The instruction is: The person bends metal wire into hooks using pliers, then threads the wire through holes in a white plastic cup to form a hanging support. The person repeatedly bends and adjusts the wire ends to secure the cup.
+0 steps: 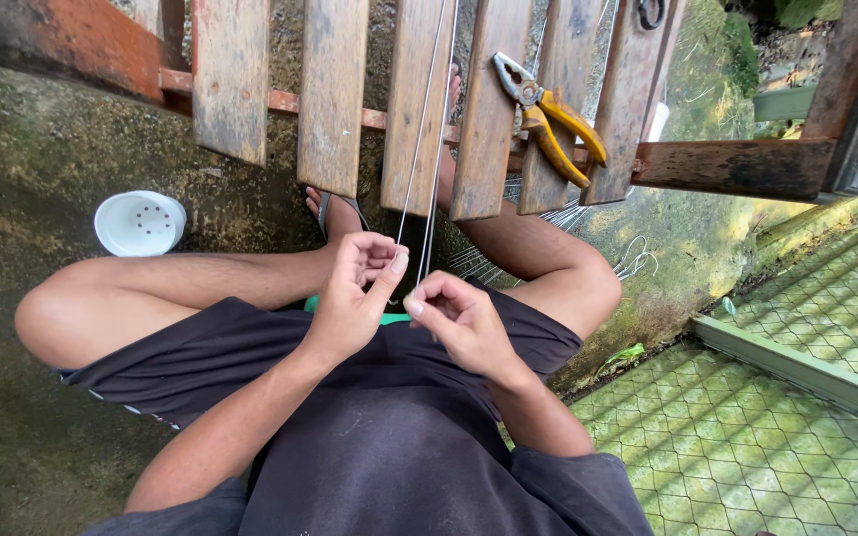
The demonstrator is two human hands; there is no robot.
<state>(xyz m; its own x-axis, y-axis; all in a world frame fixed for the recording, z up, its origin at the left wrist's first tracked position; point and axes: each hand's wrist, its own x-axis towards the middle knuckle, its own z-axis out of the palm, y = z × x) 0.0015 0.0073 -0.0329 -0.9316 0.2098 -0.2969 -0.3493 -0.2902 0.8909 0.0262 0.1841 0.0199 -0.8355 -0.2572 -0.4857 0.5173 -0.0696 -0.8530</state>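
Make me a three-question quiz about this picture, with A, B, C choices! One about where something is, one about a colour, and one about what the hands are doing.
1. Where do the pliers lie?
A. on the wooden slats
B. in the white cup
C. on the wire mesh

2. What colour are the plier handles?
A. blue
B. yellow-orange
C. green

3. What are both hands doing?
A. resting flat
B. holding the cup
C. pinching thin wire

Answers:
1 A: the yellow-handled metal pliers rest across the weathered wooden slats.
2 B: their grips are yellow-orange.
3 C: the left hand and right hand pinch the thin grey wire strands.
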